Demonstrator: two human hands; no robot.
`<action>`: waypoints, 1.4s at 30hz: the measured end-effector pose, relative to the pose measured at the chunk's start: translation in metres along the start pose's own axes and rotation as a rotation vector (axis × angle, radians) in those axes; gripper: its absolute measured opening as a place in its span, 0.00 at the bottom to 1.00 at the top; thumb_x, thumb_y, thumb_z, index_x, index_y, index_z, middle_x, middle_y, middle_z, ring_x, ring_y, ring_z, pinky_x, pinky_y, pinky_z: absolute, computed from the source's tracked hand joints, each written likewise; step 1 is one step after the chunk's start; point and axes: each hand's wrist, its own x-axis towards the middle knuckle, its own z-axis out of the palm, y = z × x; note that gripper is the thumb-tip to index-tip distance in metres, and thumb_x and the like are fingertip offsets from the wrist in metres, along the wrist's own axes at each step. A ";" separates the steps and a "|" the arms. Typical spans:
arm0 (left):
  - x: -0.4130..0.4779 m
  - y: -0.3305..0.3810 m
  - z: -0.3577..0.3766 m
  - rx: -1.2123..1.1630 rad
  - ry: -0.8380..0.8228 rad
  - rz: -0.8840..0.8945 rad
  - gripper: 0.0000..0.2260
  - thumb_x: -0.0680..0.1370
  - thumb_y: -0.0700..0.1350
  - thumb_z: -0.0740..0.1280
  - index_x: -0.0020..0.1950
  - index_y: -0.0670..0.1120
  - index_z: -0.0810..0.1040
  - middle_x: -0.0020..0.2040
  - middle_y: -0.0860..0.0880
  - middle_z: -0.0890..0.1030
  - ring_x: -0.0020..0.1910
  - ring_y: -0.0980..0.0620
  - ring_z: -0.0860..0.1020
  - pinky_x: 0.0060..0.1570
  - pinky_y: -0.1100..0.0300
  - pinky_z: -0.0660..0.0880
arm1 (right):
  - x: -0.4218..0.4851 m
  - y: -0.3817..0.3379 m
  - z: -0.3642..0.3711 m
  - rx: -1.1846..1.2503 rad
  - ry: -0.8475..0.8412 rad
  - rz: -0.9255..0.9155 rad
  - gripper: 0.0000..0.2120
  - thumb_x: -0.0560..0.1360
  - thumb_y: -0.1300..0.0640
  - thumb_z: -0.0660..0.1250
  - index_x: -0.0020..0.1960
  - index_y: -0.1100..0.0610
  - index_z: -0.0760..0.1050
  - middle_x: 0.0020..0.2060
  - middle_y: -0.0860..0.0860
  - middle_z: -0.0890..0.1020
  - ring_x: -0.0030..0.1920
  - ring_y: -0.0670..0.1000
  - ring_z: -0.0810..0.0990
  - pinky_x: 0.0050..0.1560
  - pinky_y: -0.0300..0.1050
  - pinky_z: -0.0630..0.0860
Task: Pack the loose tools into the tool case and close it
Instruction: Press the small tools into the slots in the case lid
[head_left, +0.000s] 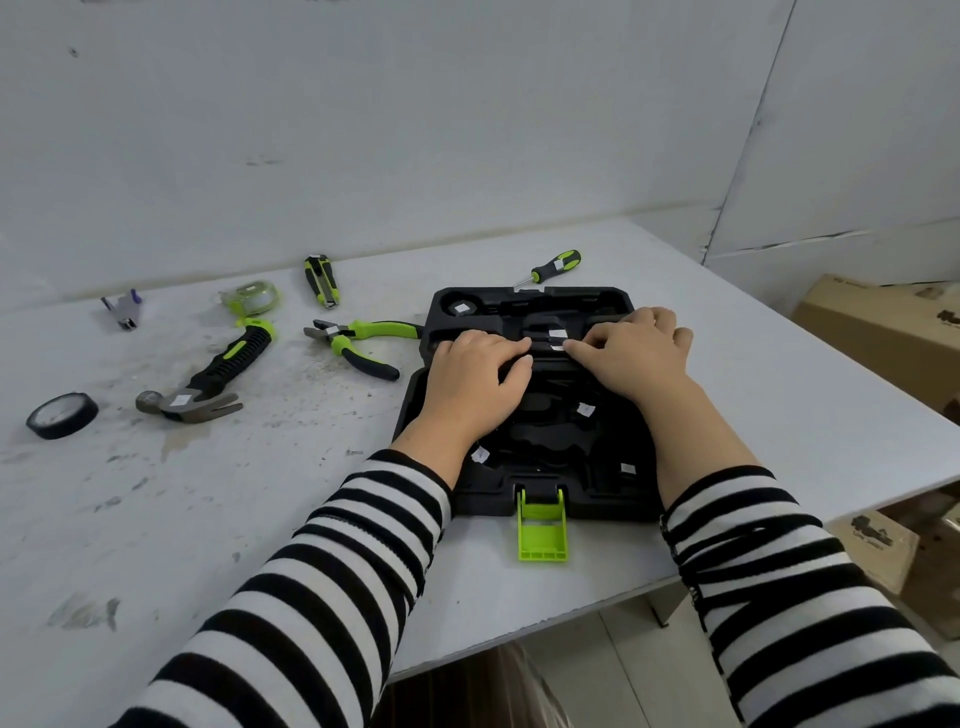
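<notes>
The black tool case (566, 447) lies open and flat on the white table, its green latch (542, 525) pointing toward me. My left hand (475, 374) sits on the case's middle ridge, fingers curled over it. My right hand (634, 348) rests beside it, fingertips pressing a black part with a white label. Loose tools lie to the left and behind: a hammer (218, 374), pliers (358, 343), a utility knife (322, 280), a tape measure (252, 297) and a screwdriver (553, 267).
A roll of black tape (62, 415) lies at the far left, and a small grey and purple item (123, 309) sits near the wall. Cardboard boxes (883, 332) stand beyond the table's right edge. The table's front edge runs just below the latch.
</notes>
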 end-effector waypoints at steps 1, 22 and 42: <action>0.000 0.000 0.000 0.005 -0.003 0.008 0.16 0.80 0.54 0.58 0.65 0.55 0.77 0.59 0.56 0.80 0.64 0.54 0.70 0.62 0.55 0.62 | 0.000 0.000 0.000 0.012 -0.008 0.005 0.19 0.73 0.33 0.57 0.55 0.40 0.79 0.66 0.55 0.69 0.71 0.58 0.57 0.68 0.56 0.56; 0.004 0.003 -0.005 -0.130 0.082 -0.035 0.20 0.80 0.50 0.56 0.71 0.48 0.70 0.63 0.47 0.77 0.65 0.48 0.70 0.64 0.54 0.65 | 0.001 -0.002 0.003 0.057 0.155 -0.040 0.16 0.80 0.47 0.55 0.59 0.48 0.79 0.63 0.53 0.71 0.68 0.58 0.61 0.67 0.54 0.55; 0.007 -0.004 0.000 0.121 -0.069 -0.174 0.19 0.81 0.47 0.51 0.71 0.54 0.69 0.75 0.55 0.64 0.76 0.55 0.57 0.70 0.51 0.56 | 0.025 -0.020 0.008 0.349 0.138 -0.050 0.06 0.72 0.43 0.68 0.41 0.44 0.76 0.36 0.42 0.81 0.50 0.48 0.77 0.51 0.48 0.56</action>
